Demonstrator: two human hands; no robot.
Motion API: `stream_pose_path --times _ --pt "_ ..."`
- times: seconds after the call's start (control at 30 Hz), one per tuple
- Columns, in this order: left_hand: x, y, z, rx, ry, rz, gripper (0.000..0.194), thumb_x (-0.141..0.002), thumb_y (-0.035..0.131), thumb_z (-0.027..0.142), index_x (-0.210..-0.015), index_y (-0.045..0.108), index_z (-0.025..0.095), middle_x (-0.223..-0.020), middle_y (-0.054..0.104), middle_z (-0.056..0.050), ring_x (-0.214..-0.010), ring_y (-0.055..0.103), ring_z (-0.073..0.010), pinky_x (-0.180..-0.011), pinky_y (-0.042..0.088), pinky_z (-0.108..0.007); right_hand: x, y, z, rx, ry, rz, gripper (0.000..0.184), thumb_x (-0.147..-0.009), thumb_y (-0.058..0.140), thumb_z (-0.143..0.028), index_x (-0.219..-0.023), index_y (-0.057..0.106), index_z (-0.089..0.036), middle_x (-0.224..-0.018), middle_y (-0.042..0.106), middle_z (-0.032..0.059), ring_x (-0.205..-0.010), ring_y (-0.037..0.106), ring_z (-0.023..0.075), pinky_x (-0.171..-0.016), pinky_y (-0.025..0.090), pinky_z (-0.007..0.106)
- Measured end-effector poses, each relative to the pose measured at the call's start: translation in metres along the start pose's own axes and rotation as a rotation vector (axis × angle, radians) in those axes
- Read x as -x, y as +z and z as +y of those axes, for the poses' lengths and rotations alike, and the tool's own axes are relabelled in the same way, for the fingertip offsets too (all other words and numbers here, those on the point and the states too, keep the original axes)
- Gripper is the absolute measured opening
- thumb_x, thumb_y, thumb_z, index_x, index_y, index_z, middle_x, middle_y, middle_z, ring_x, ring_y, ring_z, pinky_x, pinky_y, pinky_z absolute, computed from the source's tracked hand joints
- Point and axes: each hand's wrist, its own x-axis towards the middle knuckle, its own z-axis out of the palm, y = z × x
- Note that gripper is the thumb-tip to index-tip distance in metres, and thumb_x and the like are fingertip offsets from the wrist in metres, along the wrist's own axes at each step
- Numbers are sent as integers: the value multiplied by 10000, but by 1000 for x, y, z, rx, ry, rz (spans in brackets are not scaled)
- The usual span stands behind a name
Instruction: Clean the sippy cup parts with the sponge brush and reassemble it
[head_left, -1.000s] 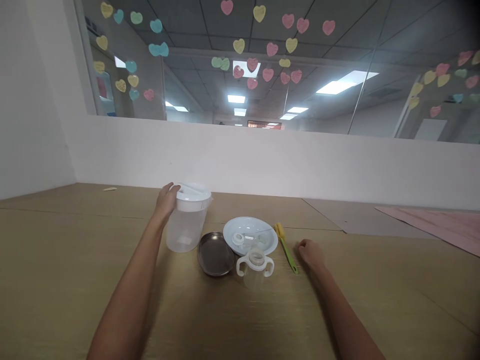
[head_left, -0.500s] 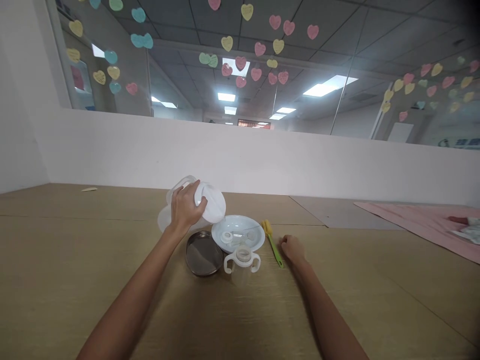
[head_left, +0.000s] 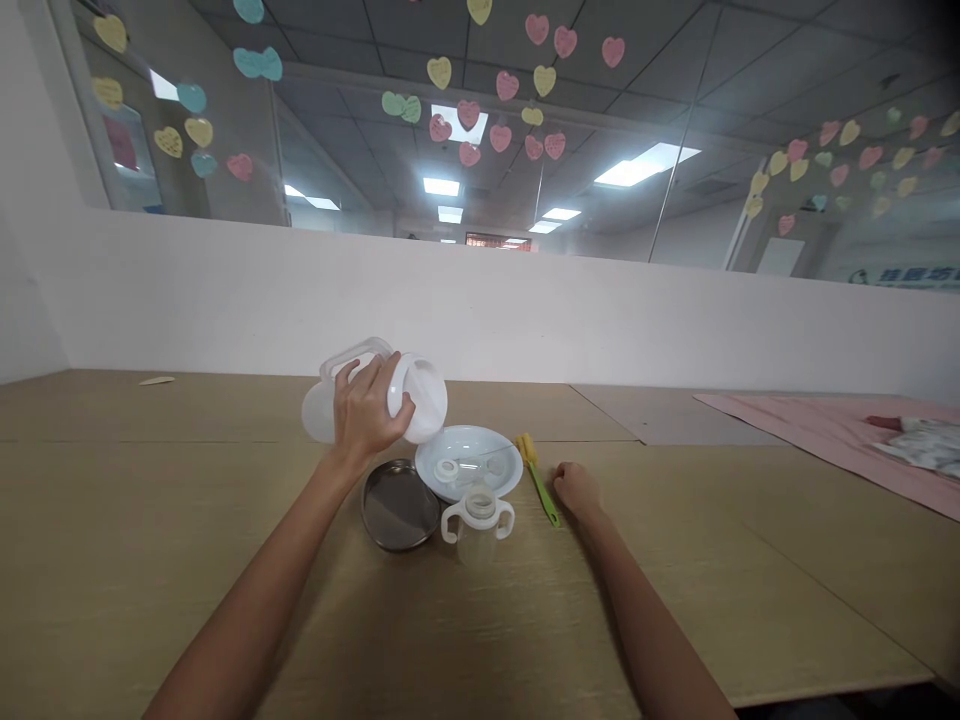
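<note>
The left hand [head_left: 366, 408] grips a lidded pitcher [head_left: 424, 399], tipped sideways, lid toward the white bowl [head_left: 466, 438]; left of that bowl, a metal dish [head_left: 400, 506]; in front, an upright two-handled bottle [head_left: 478, 532]; then a brush [head_left: 541, 493]; the right hand [head_left: 577, 489], curled closed, beside it.

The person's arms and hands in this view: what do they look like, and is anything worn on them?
Two slim human arms, with no sleeves, watch or bracelet showing. The left hand and right hand wear no gloves. Rings cannot be made out.
</note>
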Motion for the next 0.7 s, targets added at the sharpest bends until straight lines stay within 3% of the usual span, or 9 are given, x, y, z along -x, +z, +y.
stream_pose_path --times 0.7 --pt "-4 -7 1 -21 48 108 489 -719 468 289 -1191 498 164 -1105 595 -122 -1036 547 -257 -988 272 -451 -1 2 0 14 -16 -2 258 -731 417 -109 -842 644 -160 -990 638 105 -895 603 203 -638 398 235"
